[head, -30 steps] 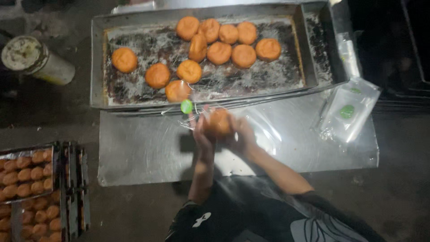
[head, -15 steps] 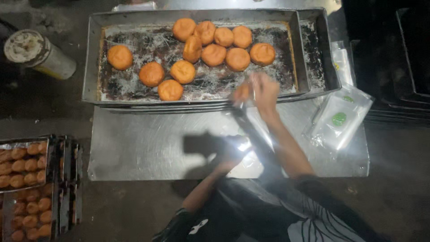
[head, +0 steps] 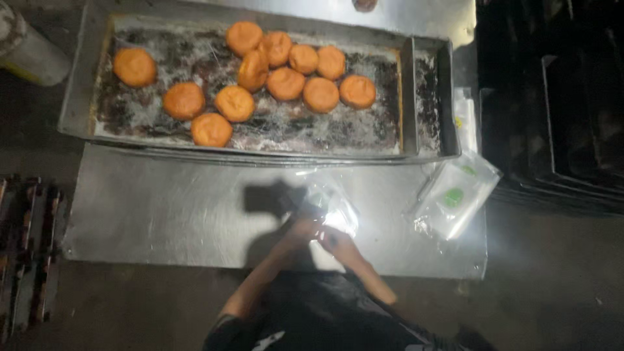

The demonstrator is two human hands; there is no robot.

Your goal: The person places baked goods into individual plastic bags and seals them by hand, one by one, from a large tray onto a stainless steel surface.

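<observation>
Both my hands meet over the front part of the steel table (head: 162, 214). My left hand (head: 298, 231) and my right hand (head: 338, 243) grip a clear plastic bag (head: 333, 205) that glares in the light; I cannot tell what is in it. Beyond it lies a long metal tray (head: 429, 97) with several round orange buns (head: 286, 83) on a dark, crumb-strewn lining. The closest bun (head: 211, 129) sits at the tray's front edge, well away from my hands.
A small pile of clear bags with green labels (head: 456, 196) lies at the table's right end. A pale cylindrical container (head: 31, 53) stands at the far left. A dark rack (head: 26, 250) is left of the table, and black stacked trays (head: 559, 110) are on the right.
My right hand, which reached up to the buns half a second ago, has come back down. Both hands now hold the bag nearer the table's front edge than one second ago.
</observation>
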